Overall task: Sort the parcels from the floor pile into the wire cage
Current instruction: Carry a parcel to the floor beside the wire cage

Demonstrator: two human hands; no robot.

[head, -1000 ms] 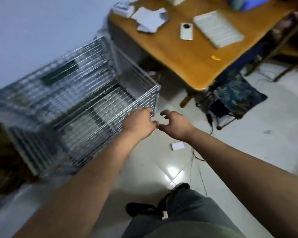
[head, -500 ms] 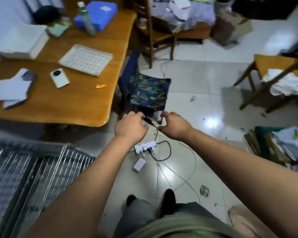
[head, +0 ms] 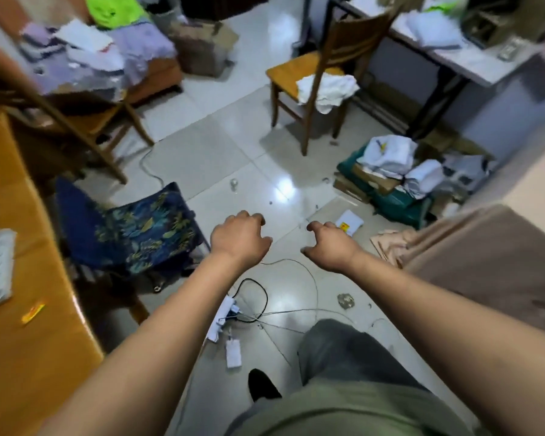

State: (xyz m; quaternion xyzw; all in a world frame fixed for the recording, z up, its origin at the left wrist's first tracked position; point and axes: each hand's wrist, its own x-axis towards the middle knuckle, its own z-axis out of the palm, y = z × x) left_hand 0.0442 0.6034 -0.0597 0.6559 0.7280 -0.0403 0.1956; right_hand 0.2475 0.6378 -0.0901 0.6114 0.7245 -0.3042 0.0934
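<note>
Nothing held above the floor (head: pixel 202 158)
My left hand (head: pixel 239 237) and right hand (head: pixel 329 243): grip loose, empty; white parcel (head: pixel 349 222) label too blurred to read.

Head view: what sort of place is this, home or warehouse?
Most likely a cluttered room in a home, not a warehouse: a wooden table, a wooden chair with white cloth on its seat, and a parcel pile on the tiled floor.

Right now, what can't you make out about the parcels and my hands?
Wire cage: outside the head view's frame.
Parcel pile: labels too small and blurred; its near right edge runs behind the tan cloth.
White parcel: one corner covered by the right hand.
Left hand: fingertips curl under, out of sight.
</note>
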